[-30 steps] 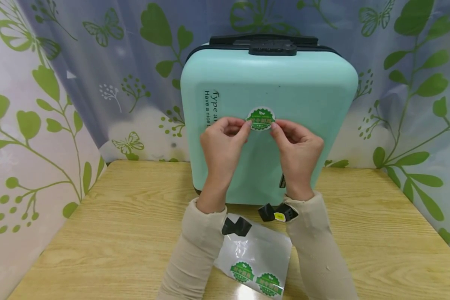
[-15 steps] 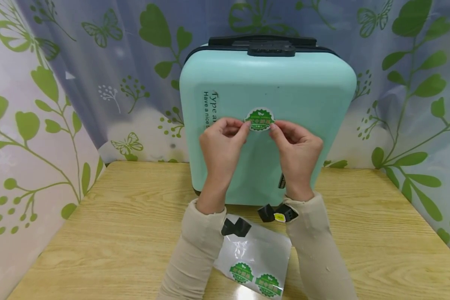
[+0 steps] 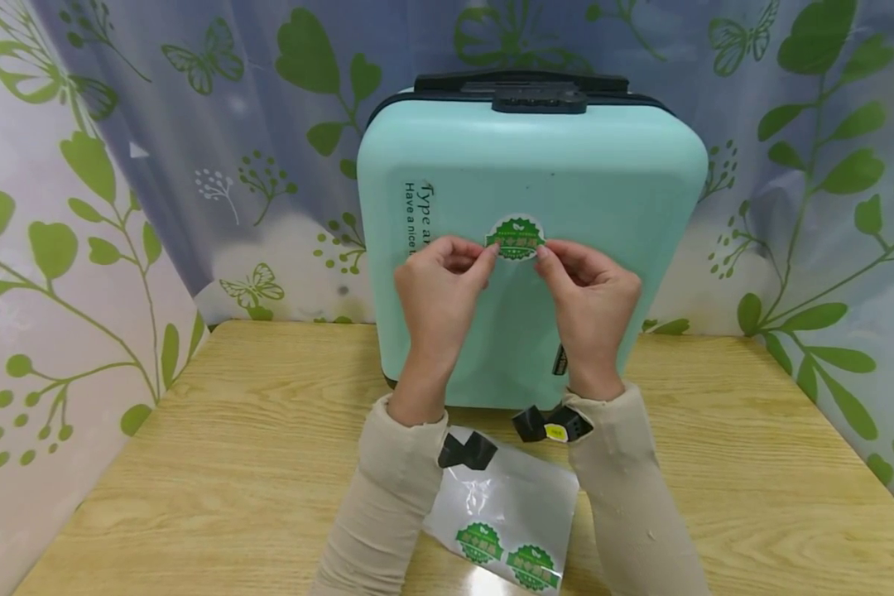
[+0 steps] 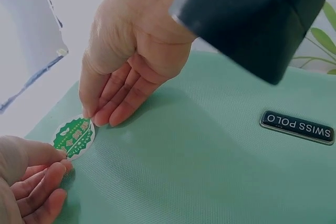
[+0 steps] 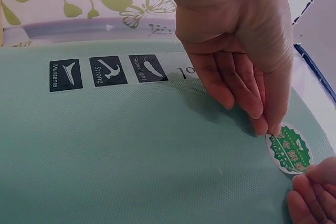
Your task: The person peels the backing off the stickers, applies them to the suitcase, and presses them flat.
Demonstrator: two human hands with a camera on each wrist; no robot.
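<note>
A round green sticker (image 3: 517, 234) with a white edge lies against the front of an upright mint-green suitcase (image 3: 529, 331). My left hand (image 3: 443, 294) pinches its left edge between thumb and forefinger. Opposite it, my right hand (image 3: 592, 302) pinches the right edge the same way. In the left wrist view, the left hand (image 4: 29, 177) is at the lower left, with the right hand (image 4: 136, 40) above the sticker (image 4: 74, 137). From the right wrist, the sticker (image 5: 290, 149) appears close over the textured shell, its lower part between both hands' fingertips.
A glossy backing sheet (image 3: 507, 488) with two more green stickers lies on the wooden table (image 3: 268, 455) below my forearms. A black handle (image 3: 521, 81) tops the suitcase, and a SWISS POLO badge (image 4: 297, 127) sits on its front. A patterned curtain (image 3: 268, 207) hangs behind.
Both hands keep their pinch on the sticker at nearly the same spot. The whole view has shifted very slightly; nothing else visibly differs.
</note>
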